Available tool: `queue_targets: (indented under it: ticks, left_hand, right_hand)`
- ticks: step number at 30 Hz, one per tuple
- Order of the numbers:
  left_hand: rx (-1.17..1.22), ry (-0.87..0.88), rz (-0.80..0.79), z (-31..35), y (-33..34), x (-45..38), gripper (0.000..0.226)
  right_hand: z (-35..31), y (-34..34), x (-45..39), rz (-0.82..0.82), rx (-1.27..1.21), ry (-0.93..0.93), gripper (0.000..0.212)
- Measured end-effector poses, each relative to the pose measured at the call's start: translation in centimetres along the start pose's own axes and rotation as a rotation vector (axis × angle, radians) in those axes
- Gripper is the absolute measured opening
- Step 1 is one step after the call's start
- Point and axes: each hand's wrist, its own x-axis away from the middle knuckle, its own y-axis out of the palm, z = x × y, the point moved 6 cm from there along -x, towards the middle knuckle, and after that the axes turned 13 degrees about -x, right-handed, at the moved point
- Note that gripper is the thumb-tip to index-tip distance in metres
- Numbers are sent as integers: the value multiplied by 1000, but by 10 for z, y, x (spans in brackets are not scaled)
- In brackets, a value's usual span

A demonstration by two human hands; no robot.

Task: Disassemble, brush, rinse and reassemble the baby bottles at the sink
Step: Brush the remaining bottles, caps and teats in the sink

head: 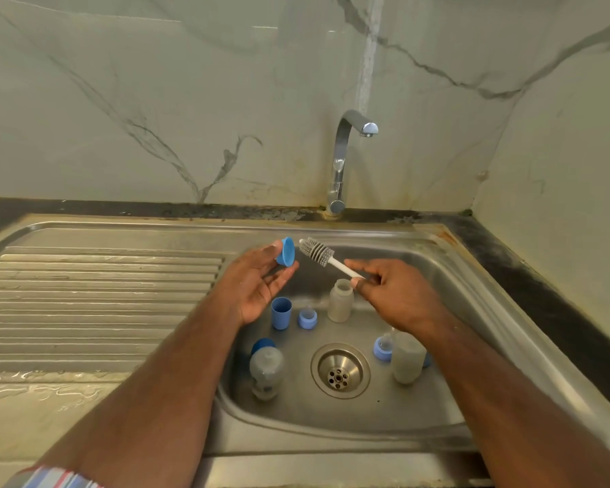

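Bottles (340,300) stand in the sink (472,287), behind the drain (340,370).

I counted three clear bottles (340,300) (265,368) (407,357) standing in my sink, two blue caps (285,252) (281,313), two blue nipple rings (307,319) (383,348), one brush (316,251), one tap (346,156), one drain (340,370)

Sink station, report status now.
Left hand pinches blue cap; right hand holds bottle brush by its handle. Brush just clear of cap. Bottles in basin, tap dry.
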Motion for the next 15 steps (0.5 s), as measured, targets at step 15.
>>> queue_targets:
  ticks: [15]
  left_hand:
    - [-96,39,0,2,4,-5,28]
  right_hand:
    - [-33,11,1,-43,488,-92,39]
